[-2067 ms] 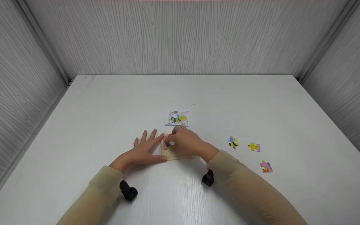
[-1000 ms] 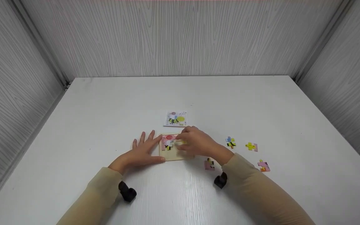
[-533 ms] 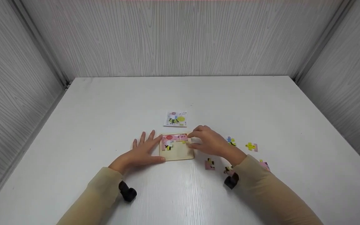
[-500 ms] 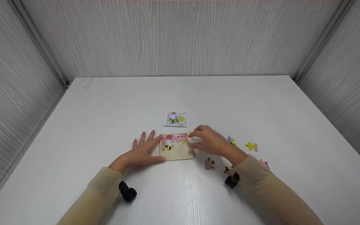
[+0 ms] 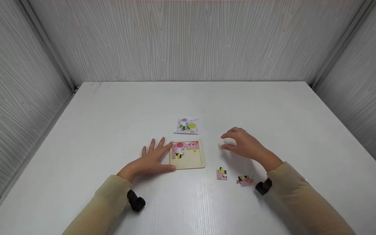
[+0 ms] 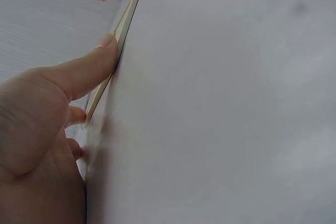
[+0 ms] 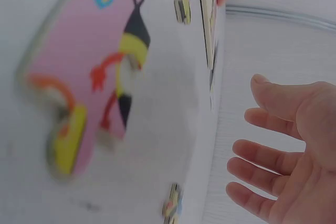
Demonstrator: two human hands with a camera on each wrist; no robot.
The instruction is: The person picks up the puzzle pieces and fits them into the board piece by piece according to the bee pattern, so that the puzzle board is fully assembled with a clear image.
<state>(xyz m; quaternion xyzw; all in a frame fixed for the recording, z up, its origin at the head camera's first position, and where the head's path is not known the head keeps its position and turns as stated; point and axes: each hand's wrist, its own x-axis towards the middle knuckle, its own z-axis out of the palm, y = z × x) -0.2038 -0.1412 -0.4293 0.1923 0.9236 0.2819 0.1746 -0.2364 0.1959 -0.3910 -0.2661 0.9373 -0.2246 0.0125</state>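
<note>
My left hand (image 5: 153, 160) lies with spread fingers at the left side of a shallow wooden puzzle tray (image 5: 191, 163), thumb and forefinger touching its edge. In the left wrist view the thumb (image 6: 89, 72) presses on the tray's rim. Joined pieces (image 5: 179, 150) fill the tray's top row and part of its left side. My right hand (image 5: 245, 143) hovers right of the tray, fingers loosely bent and apart, with nothing between them. Below it lie two loose jigsaw pieces, a pink and yellow one (image 5: 221, 174) and a bee-striped one (image 5: 244, 181).
A small bee picture card (image 5: 187, 126) lies just beyond the tray. In the right wrist view, a large pink jigsaw piece (image 7: 79, 61) and a small piece on edge (image 7: 172, 203) lie on the white table. My right hand and forearm hide pieces from the head view.
My right hand has let go of the piece at the tray's top right corner and moved away to the right. My left hand has stayed at the tray's edge.
</note>
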